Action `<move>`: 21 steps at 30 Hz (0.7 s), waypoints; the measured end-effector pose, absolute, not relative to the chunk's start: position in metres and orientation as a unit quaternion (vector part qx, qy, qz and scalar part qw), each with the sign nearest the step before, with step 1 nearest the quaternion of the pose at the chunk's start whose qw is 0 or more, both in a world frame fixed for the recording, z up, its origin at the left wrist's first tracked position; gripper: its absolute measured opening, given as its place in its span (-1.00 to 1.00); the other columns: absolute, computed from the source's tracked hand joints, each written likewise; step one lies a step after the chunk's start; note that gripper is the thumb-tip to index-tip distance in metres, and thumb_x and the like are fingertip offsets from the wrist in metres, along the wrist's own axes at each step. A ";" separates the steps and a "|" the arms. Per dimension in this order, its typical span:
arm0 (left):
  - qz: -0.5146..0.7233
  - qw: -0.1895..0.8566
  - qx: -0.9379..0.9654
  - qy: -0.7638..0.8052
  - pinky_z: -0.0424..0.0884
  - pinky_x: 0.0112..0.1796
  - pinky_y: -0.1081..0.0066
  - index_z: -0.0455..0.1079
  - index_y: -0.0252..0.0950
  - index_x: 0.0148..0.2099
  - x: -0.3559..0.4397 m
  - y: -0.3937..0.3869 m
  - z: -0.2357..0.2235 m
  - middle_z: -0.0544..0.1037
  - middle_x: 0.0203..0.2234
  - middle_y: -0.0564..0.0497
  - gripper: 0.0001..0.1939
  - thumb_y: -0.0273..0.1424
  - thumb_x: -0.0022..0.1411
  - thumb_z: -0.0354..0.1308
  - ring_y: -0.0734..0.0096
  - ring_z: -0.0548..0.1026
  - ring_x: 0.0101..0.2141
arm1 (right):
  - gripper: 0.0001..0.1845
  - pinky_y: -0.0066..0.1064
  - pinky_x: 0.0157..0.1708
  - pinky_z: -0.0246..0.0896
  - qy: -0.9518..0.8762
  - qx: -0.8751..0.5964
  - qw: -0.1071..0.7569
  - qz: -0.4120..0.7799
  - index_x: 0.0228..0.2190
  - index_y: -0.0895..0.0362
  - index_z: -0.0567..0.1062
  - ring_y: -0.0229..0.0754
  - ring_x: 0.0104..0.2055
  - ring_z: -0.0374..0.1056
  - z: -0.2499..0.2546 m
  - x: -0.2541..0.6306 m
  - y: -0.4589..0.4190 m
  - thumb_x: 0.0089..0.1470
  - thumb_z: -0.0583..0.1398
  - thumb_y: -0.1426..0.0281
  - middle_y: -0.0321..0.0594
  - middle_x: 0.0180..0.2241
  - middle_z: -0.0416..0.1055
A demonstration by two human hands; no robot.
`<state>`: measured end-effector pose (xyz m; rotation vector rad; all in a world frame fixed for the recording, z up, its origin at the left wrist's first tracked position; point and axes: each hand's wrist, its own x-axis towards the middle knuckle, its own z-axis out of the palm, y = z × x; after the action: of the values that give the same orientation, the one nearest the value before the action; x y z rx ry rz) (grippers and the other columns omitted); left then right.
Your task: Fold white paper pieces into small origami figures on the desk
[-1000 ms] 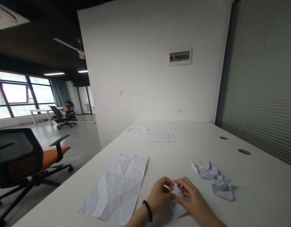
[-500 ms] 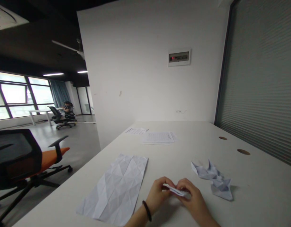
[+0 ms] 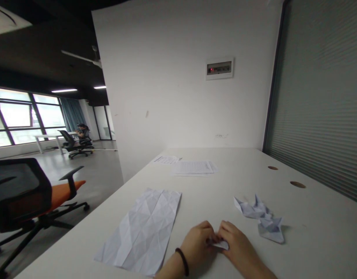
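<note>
Against a white wall (image 3: 155, 85) with a small breaker panel (image 3: 219, 69), a long white desk (image 3: 318, 221) beside a grey slatted partition (image 3: 318, 97), two round cable holes (image 3: 297, 185) near its far side. Far off on the left, tall windows (image 3: 17, 115) and a seated person (image 3: 82, 131) at another desk (image 3: 47, 137); nearer, an office chair with an orange seat (image 3: 62, 192) just beside the desk's edge. Printed papers (image 3: 193, 167) laid flat toward the desk's far end. Closer, a large creased sheet of white paper (image 3: 140, 232) spread flat, left of the hands, and a crumpled, pointed paper model (image 3: 261, 219) set to their right. Left hand (image 3: 197, 248), with a black bracelet (image 3: 183, 261) at the wrist, and right hand (image 3: 238, 248) both closed and nearly meeting, gripping a small folded paper (image 3: 222, 245) between them, mostly hidden by the fingers.
</note>
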<state>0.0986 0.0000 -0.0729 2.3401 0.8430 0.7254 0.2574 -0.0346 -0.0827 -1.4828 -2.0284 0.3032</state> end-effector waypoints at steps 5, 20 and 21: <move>0.259 0.279 0.854 0.354 0.24 -0.39 0.55 0.49 -0.28 -0.45 0.095 0.007 -0.081 0.45 -0.49 0.03 -0.79 -0.63 -0.06 0.09 0.47 0.38 -0.44 | -0.75 -0.50 -0.41 0.06 -0.769 -0.530 0.306 0.184 -0.57 0.09 0.46 -0.24 -0.37 0.26 -0.074 0.260 -0.037 -0.28 0.09 0.64 -0.32 -0.49 0.35; 0.254 0.370 0.743 0.496 0.17 -0.53 0.54 0.41 -0.38 -0.29 0.100 0.006 -0.082 0.42 -0.57 0.08 -0.78 -0.46 -0.08 0.12 0.49 0.31 -0.55 | -0.90 -0.49 -0.44 0.12 -0.675 -0.591 0.361 0.257 -0.66 0.17 0.47 -0.26 -0.45 0.27 -0.084 0.262 -0.025 -0.21 0.17 0.48 -0.27 -0.52 0.34; 0.260 0.379 0.735 0.498 0.18 -0.54 0.53 0.39 -0.38 -0.23 0.101 0.007 -0.084 0.43 -0.52 0.07 -0.71 -0.46 -0.10 0.13 0.49 0.32 -0.55 | -0.92 -0.49 -0.44 0.13 -0.666 -0.596 0.364 0.261 -0.64 0.17 0.48 -0.26 -0.45 0.26 -0.085 0.262 -0.024 -0.22 0.18 0.48 -0.27 -0.52 0.33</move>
<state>0.1005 0.0069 -0.0839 1.8787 1.2715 0.6638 0.2621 -0.0240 -0.0853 -1.5343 -1.7140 0.6702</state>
